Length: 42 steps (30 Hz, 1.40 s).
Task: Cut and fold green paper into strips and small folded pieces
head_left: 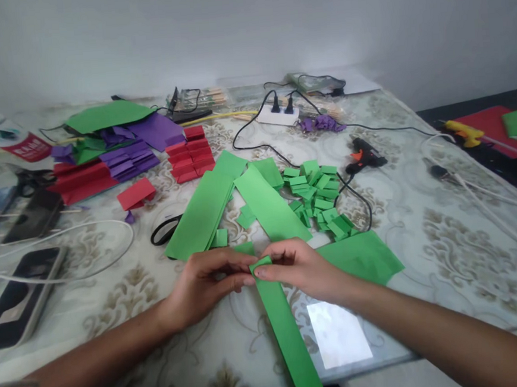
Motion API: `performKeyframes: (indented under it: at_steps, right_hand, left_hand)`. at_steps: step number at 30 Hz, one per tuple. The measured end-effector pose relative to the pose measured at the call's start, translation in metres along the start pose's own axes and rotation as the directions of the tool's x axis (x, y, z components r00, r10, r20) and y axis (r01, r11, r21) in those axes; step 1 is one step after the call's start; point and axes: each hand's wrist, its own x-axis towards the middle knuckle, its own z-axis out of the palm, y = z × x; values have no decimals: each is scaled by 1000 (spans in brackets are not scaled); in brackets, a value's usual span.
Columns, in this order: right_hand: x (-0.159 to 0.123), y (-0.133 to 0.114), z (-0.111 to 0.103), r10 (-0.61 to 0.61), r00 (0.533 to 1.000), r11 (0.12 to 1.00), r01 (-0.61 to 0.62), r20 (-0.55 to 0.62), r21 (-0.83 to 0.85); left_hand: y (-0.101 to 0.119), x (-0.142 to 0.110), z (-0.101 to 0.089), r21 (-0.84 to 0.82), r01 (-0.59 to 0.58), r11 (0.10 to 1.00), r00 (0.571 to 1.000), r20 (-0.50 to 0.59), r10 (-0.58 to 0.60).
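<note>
A long green paper strip (288,334) runs from my fingers down past the table's front edge, its far end folded over. My right hand (302,267) pinches that folded end, thumb on top. From the other side, my left hand (215,277) closes thumb and fingers at the same end's left edge. Just beyond my hands lie wide green strips (270,201) and a stack of green strips (201,213). A green sheet (362,257) rests beside my right wrist. Behind it is a heap of small folded green pieces (316,195).
Red folded pieces (190,157) and purple folded strips (131,162) lie back left. A phone (20,301) and black scissors (31,178) are at left. A glue gun (365,155) and a power strip (278,115) with trailing cables stand behind. Scissor handles (165,229) poke from under the green stack.
</note>
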Motion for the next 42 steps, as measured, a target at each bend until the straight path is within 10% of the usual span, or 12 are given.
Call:
performKeyframes:
  at_steps: [23,33,42]
  right_hand:
    - [-2,0,0,-2,1000,999,1,-14,-53]
    - [-2,5,2,-56,998,989,57,11,-139]
    - [-2,-4,4,-64,997,997,62,-40,-48]
  left_hand:
    - [10,-1,-3,-53,128,990,990,62,-125]
    - [8,1,-4,191,51,980,970,223,-94]
    - [6,1,-5,117,81,990,990,106,-94]
